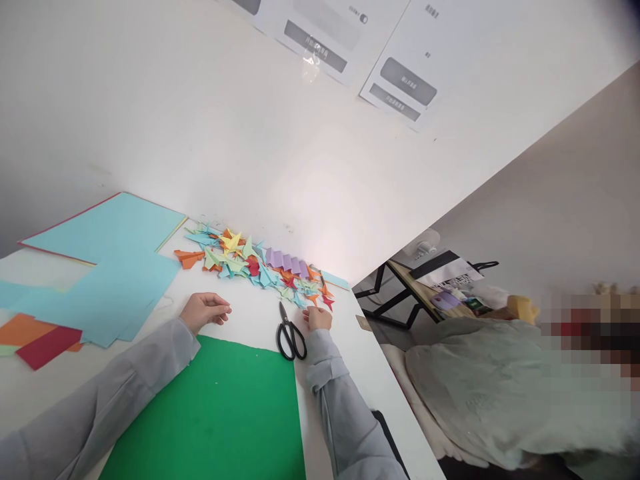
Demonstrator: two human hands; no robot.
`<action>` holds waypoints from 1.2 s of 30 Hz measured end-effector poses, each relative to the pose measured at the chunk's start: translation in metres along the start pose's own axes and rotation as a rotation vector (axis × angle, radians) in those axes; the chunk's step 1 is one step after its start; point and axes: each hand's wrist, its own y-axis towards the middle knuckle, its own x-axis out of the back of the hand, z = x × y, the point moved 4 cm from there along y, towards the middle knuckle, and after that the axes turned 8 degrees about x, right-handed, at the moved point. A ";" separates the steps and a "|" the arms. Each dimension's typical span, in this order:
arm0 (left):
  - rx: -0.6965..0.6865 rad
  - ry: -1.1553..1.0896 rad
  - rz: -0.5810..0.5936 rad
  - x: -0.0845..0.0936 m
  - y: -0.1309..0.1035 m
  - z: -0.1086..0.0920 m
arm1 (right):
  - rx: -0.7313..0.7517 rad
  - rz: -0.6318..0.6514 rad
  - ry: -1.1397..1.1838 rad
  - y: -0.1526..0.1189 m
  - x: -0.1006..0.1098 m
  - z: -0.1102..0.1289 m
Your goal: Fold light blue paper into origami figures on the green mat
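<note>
Above the back edge of a green sheet (220,413), my left hand (206,312) is held with loosely bent fingers and nothing visible in it. My right hand (319,319) is closed at the near right end of a pile of small folded paper pieces (235,263). An orange folded paper piece (313,299) shows right at its fingertips; the exact grip is partly hidden. Just left of that hand lie black-handled scissors (291,337), blades pointing toward the pile. A red paper star (328,303) rests beside the right hand.
Light blue paper sheets (140,287) lie at the left, with orange and red paper (49,347) nearer. A purple pleated strip (287,261) sits in the pile against the wall. Beyond the table's right edge are a person in a grey-green top (480,387) and another table (415,287).
</note>
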 end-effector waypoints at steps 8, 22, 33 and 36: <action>0.019 0.010 0.003 -0.001 0.000 -0.001 | -0.050 0.091 -0.057 -0.017 0.006 0.004; 0.014 0.038 0.010 0.001 0.002 0.003 | 0.057 0.017 -0.135 -0.013 -0.003 0.007; 0.020 0.043 0.008 0.000 0.001 0.002 | 0.102 -0.034 -0.191 -0.017 0.021 0.010; 0.014 0.045 0.007 0.000 0.001 0.002 | 0.129 -0.007 -0.170 -0.018 0.017 0.015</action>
